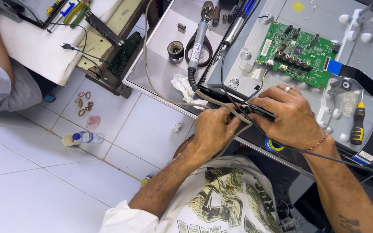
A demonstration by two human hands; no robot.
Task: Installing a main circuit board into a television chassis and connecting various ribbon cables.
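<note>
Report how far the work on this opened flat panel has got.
Done: the panel's back is off, the green circuit board exposed. In hand: the left hand and right hand pinch a small dark part at the panel's near edge, among cables. Left: the soldering iron and yellow-handled screwdriver lie unused, and the back remains uncovered.

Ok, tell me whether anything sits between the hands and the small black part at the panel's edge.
Nothing visible does. The right hand already grips the small black strip-shaped part at the grey metal panel's near edge, and the left hand touches its end. Only the beige cable and the thin black cable run under the left hand's fingers.
</note>
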